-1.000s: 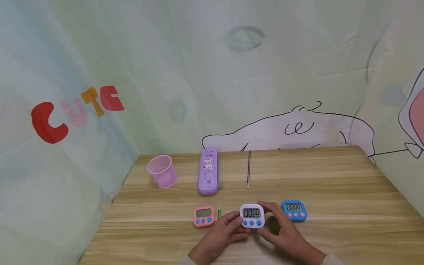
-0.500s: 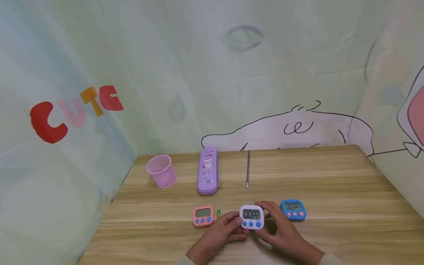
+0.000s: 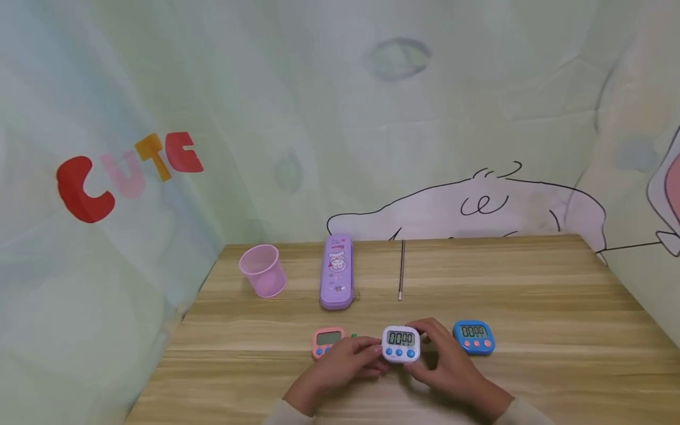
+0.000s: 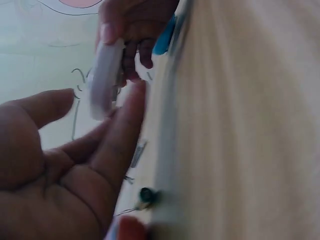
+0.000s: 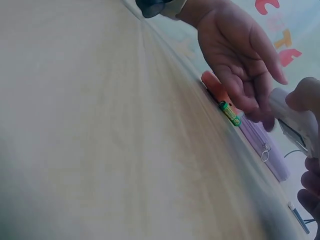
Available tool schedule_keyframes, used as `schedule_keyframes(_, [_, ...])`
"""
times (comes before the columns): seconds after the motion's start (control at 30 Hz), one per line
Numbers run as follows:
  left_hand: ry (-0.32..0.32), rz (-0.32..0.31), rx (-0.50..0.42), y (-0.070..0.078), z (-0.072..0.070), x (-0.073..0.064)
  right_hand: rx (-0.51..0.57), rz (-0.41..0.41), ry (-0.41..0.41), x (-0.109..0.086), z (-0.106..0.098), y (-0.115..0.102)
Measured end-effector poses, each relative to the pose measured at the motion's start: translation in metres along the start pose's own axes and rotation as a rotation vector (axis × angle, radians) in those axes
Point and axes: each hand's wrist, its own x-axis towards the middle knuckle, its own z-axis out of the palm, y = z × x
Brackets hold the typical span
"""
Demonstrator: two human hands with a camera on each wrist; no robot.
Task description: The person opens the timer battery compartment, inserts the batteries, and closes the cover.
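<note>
Pinched at its right side by my right hand [image 3: 454, 366], a white digital timer [image 3: 401, 343] is tilted up in the head view, its screen and blue buttons facing me. My left hand [image 3: 340, 367] is just left of it, thumb and fingers spread apart; in the left wrist view the left fingers [image 4: 117, 145] reach toward the timer's lower edge without gripping it. Behind the left hand lies a pink timer [image 3: 329, 338] with a blank screen, partly covered. A green battery [image 5: 230, 113] lies beside that timer. On the right rests a blue timer [image 3: 474, 337].
Farther back on the wooden table [image 3: 504, 277] stand a pink cup [image 3: 270, 280] and a purple pencil case [image 3: 337, 271]. A dark pencil [image 3: 401, 271] lies right of the case. Printed curtains hang behind and at the left.
My left hand has let go of the white timer and shifted a little left, now covering part of the pink timer and most of the battery. The right hand keeps holding the white timer.
</note>
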Motion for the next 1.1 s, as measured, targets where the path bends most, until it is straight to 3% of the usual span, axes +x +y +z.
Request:
schedule_keyframes(0.07, [0.015,0.001,0.097,0.007,-0.004,-0.003,-0.009,0.018,0.013,0.002,0.002,0.0])
schedule_keyframes(0.2, [0.06,0.03,0.379,0.022,-0.009,-0.01,-0.004,0.062,0.038,0.006,0.004,0.0])
schedule_keyframes(0.3, [0.112,0.038,0.518,0.032,-0.016,-0.015,0.004,0.094,0.043,0.007,0.005,0.0])
schedule_keyframes(0.53, [0.242,-0.007,0.625,0.041,-0.043,-0.028,0.021,0.172,-0.002,0.008,0.005,-0.001])
schedule_keyframes(0.73, [0.349,0.032,0.782,0.041,-0.057,-0.03,0.013,0.212,-0.02,0.006,0.006,0.0])
schedule_keyframes(1.1, [0.301,-0.012,0.873,0.027,-0.066,-0.032,-0.004,0.189,-0.038,0.004,0.008,0.006])
